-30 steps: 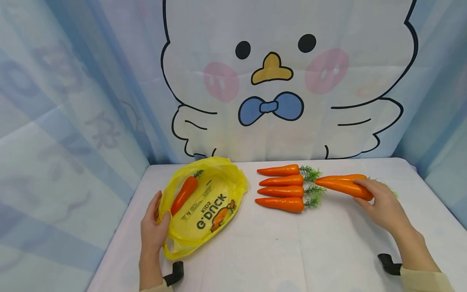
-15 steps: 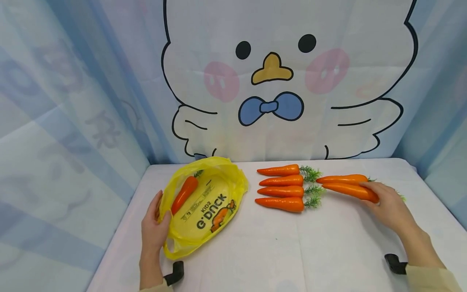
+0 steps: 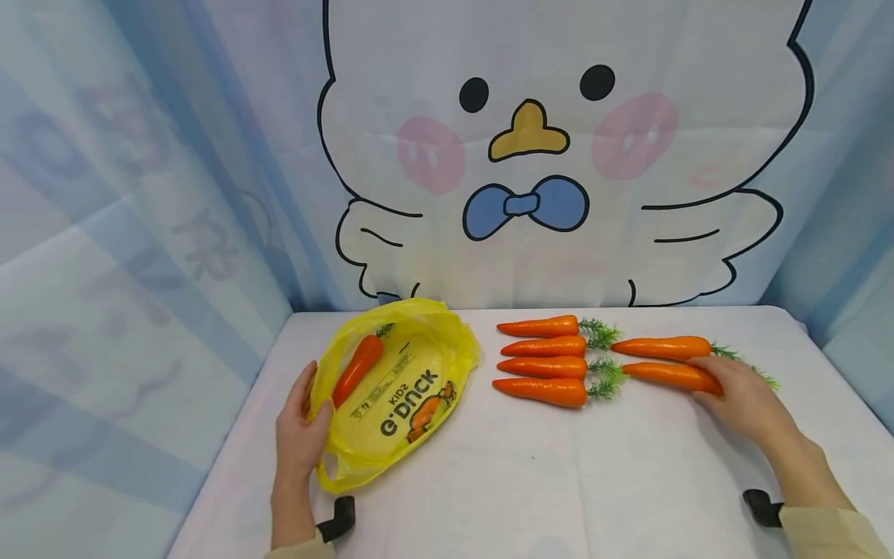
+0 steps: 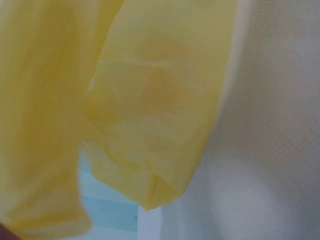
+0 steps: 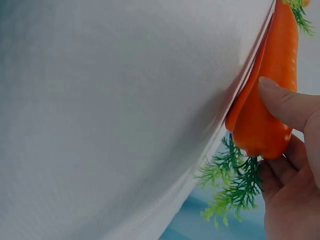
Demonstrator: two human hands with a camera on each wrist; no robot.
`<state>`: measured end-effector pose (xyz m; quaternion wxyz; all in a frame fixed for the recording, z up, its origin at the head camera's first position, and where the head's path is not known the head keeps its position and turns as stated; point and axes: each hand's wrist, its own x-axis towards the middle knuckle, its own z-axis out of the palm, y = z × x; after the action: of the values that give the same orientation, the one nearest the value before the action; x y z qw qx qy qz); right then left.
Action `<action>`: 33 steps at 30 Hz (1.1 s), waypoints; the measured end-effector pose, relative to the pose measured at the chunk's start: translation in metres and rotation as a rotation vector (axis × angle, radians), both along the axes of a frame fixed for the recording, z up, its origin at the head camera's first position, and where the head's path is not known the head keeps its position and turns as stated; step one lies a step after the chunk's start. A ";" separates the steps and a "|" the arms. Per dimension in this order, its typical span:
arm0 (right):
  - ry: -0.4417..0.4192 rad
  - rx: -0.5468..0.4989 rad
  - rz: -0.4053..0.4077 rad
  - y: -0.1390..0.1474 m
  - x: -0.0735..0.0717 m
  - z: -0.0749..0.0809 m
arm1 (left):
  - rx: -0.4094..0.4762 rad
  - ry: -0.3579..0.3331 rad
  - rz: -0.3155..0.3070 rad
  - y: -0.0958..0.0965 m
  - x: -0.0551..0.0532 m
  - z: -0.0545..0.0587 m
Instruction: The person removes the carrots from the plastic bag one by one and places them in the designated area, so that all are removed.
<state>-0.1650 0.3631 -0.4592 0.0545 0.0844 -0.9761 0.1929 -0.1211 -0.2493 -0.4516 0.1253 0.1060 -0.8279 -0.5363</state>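
On the left of the table, my left hand [image 3: 302, 427] grips the near-left rim of a yellow plastic bag [image 3: 391, 458]. The bag's mouth is spread wide, and one orange carrot [image 3: 359, 365] lies inside. In the left wrist view, the yellow bag [image 4: 160, 90] fills much of the frame. At the right, my right hand [image 3: 743, 396] holds a carrot [image 3: 670, 376] by its thick end, the thumb on its near side. In the right wrist view, the thumb presses on that carrot [image 5: 272, 110], with green leaves hanging below. Another carrot [image 3: 660, 347] lies just behind the held one.
Several carrots [image 3: 543, 346] lie side by side in the middle of the white table [image 3: 517, 481], tips to the left and green tops to the right. A curtain with a cartoon duck [image 3: 531, 256] hangs behind the table, and blue-white curtains [image 3: 140, 310] flank it.
My right hand has lowered its carrot and brought it right and nearer, parting it from the carrot behind. The left hand keeps its hold on the bag. The head view has shifted slightly.
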 end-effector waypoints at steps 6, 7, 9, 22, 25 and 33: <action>0.004 0.048 0.015 -0.001 -0.001 -0.001 | 0.012 -0.021 -0.009 0.002 0.000 0.002; 0.006 0.054 0.016 -0.001 -0.001 -0.002 | 0.014 -0.024 -0.010 0.003 0.000 0.002; 0.011 0.069 0.016 -0.001 0.000 -0.002 | 0.015 -0.025 -0.010 0.003 0.001 0.003; 0.085 0.095 0.022 -0.003 -0.002 -0.002 | 0.009 -0.018 -0.013 0.003 -0.002 0.004; 0.099 0.100 0.029 -0.002 -0.004 -0.003 | 0.006 -0.021 -0.014 0.003 -0.002 0.004; 0.116 0.102 0.024 -0.001 -0.007 -0.006 | -0.004 -0.024 0.001 0.001 0.000 0.003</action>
<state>-0.1717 0.3622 -0.4652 0.1045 0.1096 -0.9787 0.1383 -0.1211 -0.2487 -0.4486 0.1159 0.1128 -0.8304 -0.5331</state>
